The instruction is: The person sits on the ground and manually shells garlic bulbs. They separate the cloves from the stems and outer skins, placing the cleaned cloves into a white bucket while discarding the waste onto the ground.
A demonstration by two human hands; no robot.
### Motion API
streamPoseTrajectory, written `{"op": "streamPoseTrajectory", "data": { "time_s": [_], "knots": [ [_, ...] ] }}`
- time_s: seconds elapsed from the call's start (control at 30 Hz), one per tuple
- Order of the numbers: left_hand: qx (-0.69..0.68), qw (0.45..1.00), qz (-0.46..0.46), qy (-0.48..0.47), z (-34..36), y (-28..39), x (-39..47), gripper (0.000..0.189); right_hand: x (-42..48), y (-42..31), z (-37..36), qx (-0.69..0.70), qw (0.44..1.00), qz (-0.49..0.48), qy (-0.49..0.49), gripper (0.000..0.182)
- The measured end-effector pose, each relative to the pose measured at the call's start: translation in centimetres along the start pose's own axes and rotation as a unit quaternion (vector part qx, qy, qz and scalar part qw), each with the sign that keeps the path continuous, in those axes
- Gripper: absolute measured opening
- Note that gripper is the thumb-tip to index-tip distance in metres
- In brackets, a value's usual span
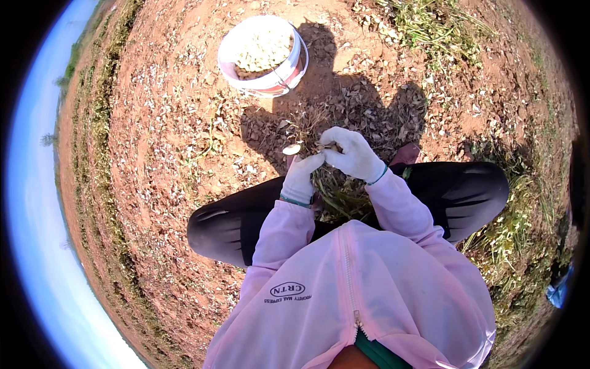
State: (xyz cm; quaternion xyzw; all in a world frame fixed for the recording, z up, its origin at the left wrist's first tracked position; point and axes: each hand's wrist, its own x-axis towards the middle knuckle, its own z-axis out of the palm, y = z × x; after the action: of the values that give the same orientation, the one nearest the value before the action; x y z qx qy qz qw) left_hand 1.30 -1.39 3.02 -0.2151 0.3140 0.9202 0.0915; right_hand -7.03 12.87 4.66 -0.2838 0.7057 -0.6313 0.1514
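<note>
My left hand, in a white knit glove with a green cuff edge, is around the lower part of an uprooted plant bunch. Its roots stick out beyond the gloves, and its green stems hang towards my lap. My right hand, gloved alike, has its fingertips bent at the roots, close to my left thumb; what lies between them is too small to tell. Past my hands stands a white plastic bucket with a wire handle, holding many pale pods that look like peanuts.
Pulled green plants lie on the soil at the upper right, and more beside my knee at the right. Dry leaves litter the reddish ground. Crop rows run along the left. A blue plastic item lies at the far right.
</note>
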Motion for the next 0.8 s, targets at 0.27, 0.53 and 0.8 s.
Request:
{"op": "streamPoseTrajectory", "data": {
  "time_s": [0.27,0.53,0.8],
  "knots": [
    [-0.013,1.0,0.003,0.025,0.2,0.8,0.1,0.034,1.4,-1.0,0.4,-0.001,0.998,0.027,-0.056,0.022],
    [-0.004,0.962,0.09,0.257,-2.8,2.7,2.3,0.023,2.7,4.0,2.3,-0.286,0.947,0.144,-0.037,0.014],
    [0.091,0.923,0.16,0.338,-3.1,1.9,4.6,0.025,25.1,4.6,2.9,-0.141,0.974,0.053,0.17,0.033]
  ]
}}
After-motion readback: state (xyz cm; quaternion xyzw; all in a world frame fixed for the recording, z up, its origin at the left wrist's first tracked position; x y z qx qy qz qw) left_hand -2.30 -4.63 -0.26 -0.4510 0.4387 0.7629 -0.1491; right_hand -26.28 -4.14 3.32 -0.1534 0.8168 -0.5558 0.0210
